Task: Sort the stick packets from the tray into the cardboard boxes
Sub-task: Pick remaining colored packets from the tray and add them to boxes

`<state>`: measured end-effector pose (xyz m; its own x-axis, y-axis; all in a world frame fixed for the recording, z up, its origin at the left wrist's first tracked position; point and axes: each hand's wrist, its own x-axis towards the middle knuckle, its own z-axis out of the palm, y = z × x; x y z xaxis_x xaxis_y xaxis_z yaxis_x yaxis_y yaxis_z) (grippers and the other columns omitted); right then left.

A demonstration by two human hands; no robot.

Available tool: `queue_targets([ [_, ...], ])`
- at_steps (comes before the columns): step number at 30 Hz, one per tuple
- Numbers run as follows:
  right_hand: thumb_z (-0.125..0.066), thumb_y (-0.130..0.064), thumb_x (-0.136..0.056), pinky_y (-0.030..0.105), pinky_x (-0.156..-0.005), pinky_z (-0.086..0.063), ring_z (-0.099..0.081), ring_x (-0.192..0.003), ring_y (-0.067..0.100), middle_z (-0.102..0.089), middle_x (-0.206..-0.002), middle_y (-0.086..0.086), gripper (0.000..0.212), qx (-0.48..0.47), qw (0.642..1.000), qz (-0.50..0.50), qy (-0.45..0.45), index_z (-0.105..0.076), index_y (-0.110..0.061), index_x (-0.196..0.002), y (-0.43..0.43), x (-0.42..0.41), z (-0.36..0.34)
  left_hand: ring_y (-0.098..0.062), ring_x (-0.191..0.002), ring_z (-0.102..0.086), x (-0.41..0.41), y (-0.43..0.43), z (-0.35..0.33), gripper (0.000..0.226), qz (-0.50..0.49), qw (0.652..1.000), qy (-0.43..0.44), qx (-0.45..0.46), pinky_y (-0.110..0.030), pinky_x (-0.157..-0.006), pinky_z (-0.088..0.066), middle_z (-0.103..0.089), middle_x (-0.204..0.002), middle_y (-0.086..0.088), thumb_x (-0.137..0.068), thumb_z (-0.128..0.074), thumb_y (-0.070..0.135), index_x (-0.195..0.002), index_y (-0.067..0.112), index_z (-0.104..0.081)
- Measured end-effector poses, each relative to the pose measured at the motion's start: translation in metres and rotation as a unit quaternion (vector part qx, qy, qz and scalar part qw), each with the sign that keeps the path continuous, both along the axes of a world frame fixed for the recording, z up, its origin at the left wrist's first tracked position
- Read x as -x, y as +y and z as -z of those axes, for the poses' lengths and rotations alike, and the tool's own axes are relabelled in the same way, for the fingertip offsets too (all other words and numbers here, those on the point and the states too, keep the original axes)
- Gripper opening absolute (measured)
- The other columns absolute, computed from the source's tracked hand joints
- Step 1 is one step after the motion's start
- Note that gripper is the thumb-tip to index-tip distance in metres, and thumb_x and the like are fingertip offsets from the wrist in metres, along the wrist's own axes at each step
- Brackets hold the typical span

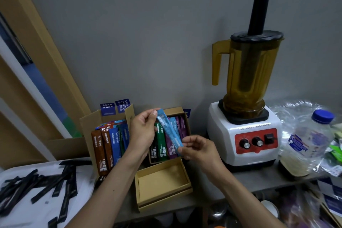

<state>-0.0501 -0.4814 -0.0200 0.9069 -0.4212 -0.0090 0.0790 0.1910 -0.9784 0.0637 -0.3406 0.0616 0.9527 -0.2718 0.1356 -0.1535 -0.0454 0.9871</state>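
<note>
A light blue stick packet (169, 130) is held slantwise between both hands, above the right cardboard box (174, 110). My left hand (143, 130) pinches its upper end and my right hand (196, 147) pinches its lower end. That box holds upright black, green, purple and blue packets (160, 143). The left cardboard box (87, 122) holds brown, blue and green packets (107, 146). An open cardboard box with nothing in it (162, 179) sits in front. The white tray (37, 207) at the lower left carries several black stick packets (53, 185).
A white blender (244, 135) with an amber jug stands right of the boxes against the grey wall. A plastic bottle with a blue cap (312, 135), clear plastic wrap and other clutter lie at the far right. A wooden frame rises at the left.
</note>
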Motion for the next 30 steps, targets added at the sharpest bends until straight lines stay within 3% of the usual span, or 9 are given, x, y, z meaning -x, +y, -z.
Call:
queue_targets([
  [3,-0.074,-0.002,-0.089,0.032,-0.076,-0.062,-0.074,-0.109,0.029,-0.07,-0.116,0.014,0.024,-0.125,0.99,0.048,-0.047,-0.066,-0.01,-0.111,0.0,-0.004,-0.006,-0.007,-0.083,-0.065,-0.002,0.009,0.002,0.027,0.014,0.998,-0.057,-0.039,-0.017,-0.061,-0.055,-0.067,-0.109,0.002,-0.102,-0.056,0.009,-0.124,0.024,-0.061],
  [5,-0.073,-0.006,-0.088,0.034,-0.082,-0.061,-0.073,-0.109,0.028,-0.07,-0.116,0.01,0.033,-0.206,0.97,0.082,-0.095,-0.063,-0.013,-0.119,-0.003,-0.01,-0.016,-0.008,-0.089,-0.066,-0.001,0.019,0.005,0.035,0.061,0.981,-0.078,-0.167,-0.022,-0.067,-0.059,-0.063,-0.11,0.005,-0.097,-0.062,0.009,-0.123,0.032,-0.059],
  [7,-0.076,-0.011,-0.086,0.037,-0.088,-0.06,-0.074,-0.109,0.024,-0.073,-0.112,0.006,0.041,-0.208,0.966,0.088,-0.127,-0.061,-0.013,-0.125,-0.004,-0.018,-0.027,-0.01,-0.09,-0.068,0.001,0.023,0.009,0.025,0.129,0.942,-0.088,-0.296,-0.024,-0.072,-0.058,-0.067,-0.105,0.006,-0.091,-0.072,0.016,-0.112,0.029,-0.068],
  [12,-0.083,-0.012,-0.085,0.022,-0.071,-0.059,-0.076,-0.094,0.014,-0.078,-0.099,0.003,0.023,0.056,0.995,0.077,-0.038,-0.071,-0.015,-0.105,-0.004,-0.037,-0.038,-0.004,-0.077,-0.076,0.002,0.013,0.022,0.026,0.137,0.95,-0.09,-0.267,-0.033,-0.075,-0.064,-0.079,-0.084,0.005,-0.078,-0.087,0.021,-0.098,0.021,-0.07],
  [15,-0.082,-0.011,-0.086,0.028,-0.075,-0.063,-0.076,-0.087,0.011,-0.077,-0.093,0.001,0.016,0.135,0.984,0.114,-0.018,-0.072,-0.016,-0.097,-0.014,-0.045,-0.034,-0.002,-0.077,-0.075,-0.004,0.007,0.032,0.032,0.13,0.95,-0.096,-0.266,-0.034,-0.075,-0.064,-0.079,-0.085,0.007,-0.075,-0.09,0.025,-0.099,0.023,-0.07],
  [17,-0.079,-0.013,-0.089,0.029,-0.073,-0.063,-0.074,-0.083,0.008,-0.076,-0.089,-0.004,0.01,0.227,0.961,0.161,0.002,-0.072,-0.02,-0.091,-0.021,-0.048,-0.029,0.004,-0.078,-0.071,-0.006,0.009,0.039,0.031,0.11,0.945,-0.135,-0.279,-0.023,-0.075,-0.061,-0.077,-0.092,0.01,-0.079,-0.086,0.03,-0.105,0.024,-0.072],
  [20,-0.076,-0.019,-0.092,0.018,-0.062,-0.055,-0.069,-0.083,0.004,-0.072,-0.092,-0.011,0.01,0.35,0.922,0.153,0.059,-0.07,-0.026,-0.089,-0.026,-0.049,-0.019,0.005,-0.082,-0.063,-0.009,0.013,0.044,0.018,0.056,0.894,-0.271,-0.353,-0.012,-0.072,-0.049,-0.068,-0.102,0.016,-0.092,-0.072,0.035,-0.109,0.028,-0.072],
  [26,-0.076,-0.026,-0.091,0.01,-0.065,-0.044,-0.063,-0.088,0.005,-0.06,-0.112,-0.009,0.016,0.488,0.859,0.149,0.041,-0.07,-0.02,-0.105,-0.013,-0.045,-0.001,-0.015,-0.116,-0.046,-0.013,0.009,0.063,0.038,0.056,0.767,-0.414,-0.488,-0.035,-0.1,-0.046,-0.049,-0.122,0.004,-0.095,-0.064,0.041,-0.131,0.03,-0.06],
  [30,-0.072,-0.029,-0.094,0.028,-0.081,-0.059,-0.067,-0.109,0.017,-0.061,-0.134,-0.002,0.034,0.611,0.789,0.032,0.057,-0.064,-0.022,-0.127,-0.007,-0.051,0.001,-0.022,-0.122,-0.044,-0.014,0.0,0.067,0.046,0.048,0.736,-0.415,-0.532,-0.038,-0.099,-0.045,-0.048,-0.13,-0.003,-0.096,-0.062,0.041,-0.139,0.027,-0.052],
])
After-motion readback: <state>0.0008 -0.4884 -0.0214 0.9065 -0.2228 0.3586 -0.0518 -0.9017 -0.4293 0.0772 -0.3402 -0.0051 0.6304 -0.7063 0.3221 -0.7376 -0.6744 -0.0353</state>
